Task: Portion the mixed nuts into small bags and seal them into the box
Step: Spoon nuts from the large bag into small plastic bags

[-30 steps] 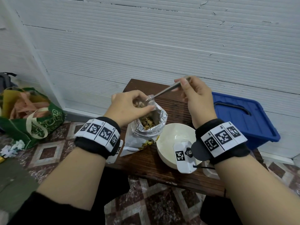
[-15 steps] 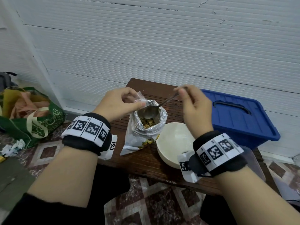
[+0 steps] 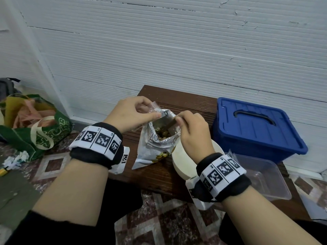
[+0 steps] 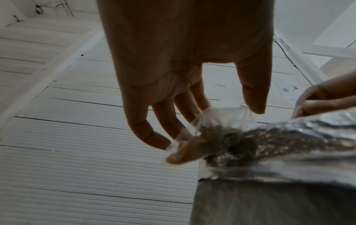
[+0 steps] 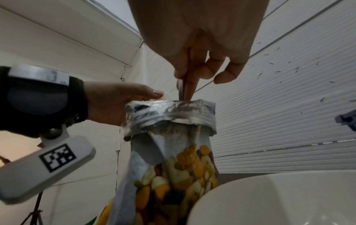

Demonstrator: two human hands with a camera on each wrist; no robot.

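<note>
Our left hand (image 3: 131, 113) pinches the small clear bag (image 4: 217, 121) while our right hand (image 3: 192, 131) grips the spoon (image 3: 170, 123) inside the nut pouch (image 3: 159, 147).

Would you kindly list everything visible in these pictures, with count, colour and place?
Foil-lined mixed-nut pouch: one, silver with printed nuts, upright on the table, mouth open.
Small clear plastic bag: one, transparent, some nuts inside, held at the pouch's rim.
Metal spoon: one, grey, reaching down into the pouch.
Round bowl: one, cream, right of the pouch.
Clear plastic container: one, transparent, table's right end.
Lidded storage box: one, blue, right of the table.
Slatted wooden table: one, dark brown.
Woven shopping bag: one, green, on the floor at left.
Left hand: pinches the small bag.
Right hand: grips the spoon.
</note>
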